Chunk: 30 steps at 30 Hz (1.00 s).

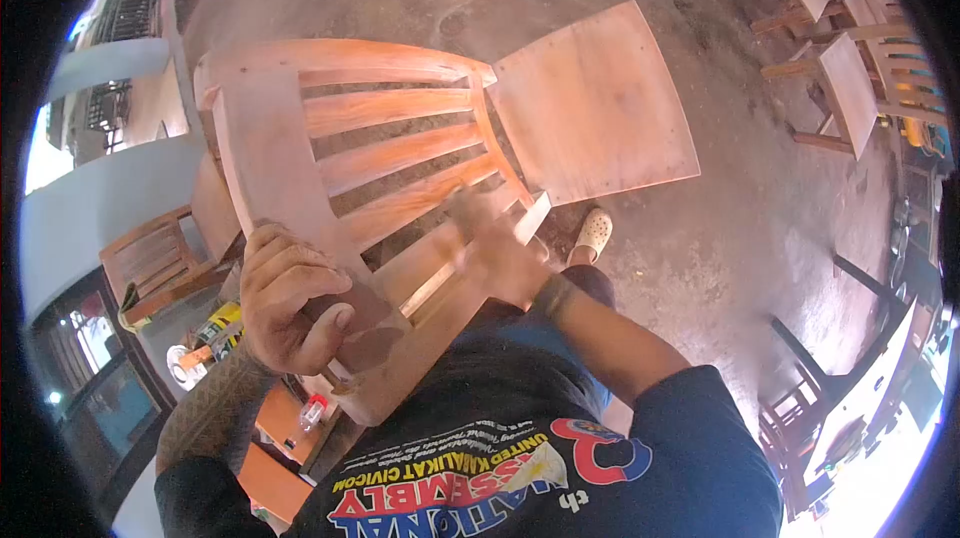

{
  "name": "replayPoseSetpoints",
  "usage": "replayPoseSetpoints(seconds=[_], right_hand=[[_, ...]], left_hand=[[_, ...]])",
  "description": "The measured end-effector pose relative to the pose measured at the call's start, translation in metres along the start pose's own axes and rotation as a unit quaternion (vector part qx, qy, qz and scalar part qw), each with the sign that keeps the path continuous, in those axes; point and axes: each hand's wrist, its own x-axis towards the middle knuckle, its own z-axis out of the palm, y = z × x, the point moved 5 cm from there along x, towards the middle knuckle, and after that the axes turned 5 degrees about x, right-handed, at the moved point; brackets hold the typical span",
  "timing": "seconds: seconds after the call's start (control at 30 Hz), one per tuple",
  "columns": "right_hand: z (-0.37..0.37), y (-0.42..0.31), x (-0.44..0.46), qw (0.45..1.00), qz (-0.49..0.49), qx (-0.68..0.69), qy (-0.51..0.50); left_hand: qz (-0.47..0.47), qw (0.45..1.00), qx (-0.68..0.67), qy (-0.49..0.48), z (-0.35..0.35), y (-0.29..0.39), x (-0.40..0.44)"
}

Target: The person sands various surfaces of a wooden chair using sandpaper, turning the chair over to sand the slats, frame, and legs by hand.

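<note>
A bare wooden chair (410, 163) lies tilted across in front of me, its slatted back towards me and its flat seat (600, 103) at the far right. My left hand (290, 303) is curled over the wide top rail (275, 158) of the back, thumb bent against its near end. A dark patch, perhaps a shadow, shows on the rail beside the thumb. My right hand (495, 248) is over the nearer slats, smeared by motion. Whether it holds anything cannot be seen.
Other wooden chairs (850, 88) stand at the upper right, and another chair (155, 263) is at the left. Beside my left forearm are a yellow-labelled container (222, 323) and a small red-capped bottle (312, 410). A foot in a pale clog (594, 230) rests on the concrete floor (690, 278).
</note>
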Motion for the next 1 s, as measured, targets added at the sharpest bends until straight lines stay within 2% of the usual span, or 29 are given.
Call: replayPoseSetpoints(seconds=[0.07,0.17,0.27,0.37,0.43,0.5,0.57,0.63,0.7,0.73,0.8,0.87,0.97,1.0], right_hand=[[0.003,-0.064,-0.03,0.995,-0.085,-0.056,0.02],[0.002,0.008,-0.01,0.995,-0.02,-0.1,0.002],[0.003,0.17,0.037,0.992,0.081,-0.039,0.092],[0.012,0.095,0.042,0.995,0.014,-0.081,0.061],[0.01,-0.042,-0.012,0.992,0.019,-0.114,0.04],[0.005,-0.092,-0.04,0.99,-0.048,-0.124,0.046],[-0.003,-0.094,-0.048,0.986,-0.164,0.017,0.034],[-0.022,-0.048,-0.031,0.998,-0.03,0.06,0.008],[-0.027,0.026,-0.024,0.997,0.045,0.03,0.046],[-0.023,0.07,-0.022,0.994,0.051,-0.021,0.098],[-0.006,0.122,-0.029,0.992,0.056,-0.029,0.109],[0.005,0.134,-0.034,0.988,0.082,-0.041,0.124],[0.014,0.117,-0.031,0.963,0.139,0.069,0.219],[0.006,0.092,-0.031,0.969,0.141,0.082,0.186]], left_hand=[[-0.005,1.0,-0.003,-0.003,0.0,0.001,0.0],[0.004,1.0,-0.013,-0.016,-0.001,-0.003,-0.002],[0.008,1.0,0.002,0.0,-0.001,-0.002,0.0],[0.015,1.0,-0.005,0.017,-0.001,-0.002,0.001],[0.008,1.0,0.007,0.009,-0.003,-0.001,0.0],[0.006,1.0,0.008,0.001,0.0,0.0,0.0],[0.003,1.0,0.013,0.0,-0.001,-0.003,-0.003],[0.001,1.0,0.012,0.004,-0.001,-0.005,-0.005],[-0.002,1.0,0.012,0.002,-0.001,-0.005,-0.006],[-0.004,1.0,0.012,0.0,-0.001,-0.004,-0.005],[-0.01,1.0,0.007,0.0,-0.002,-0.006,-0.005],[-0.022,1.0,-0.014,-0.005,0.0,-0.007,-0.011],[-0.012,1.0,-0.018,-0.016,-0.001,-0.005,-0.008],[-0.003,1.0,-0.015,-0.005,-0.001,-0.005,-0.005]])
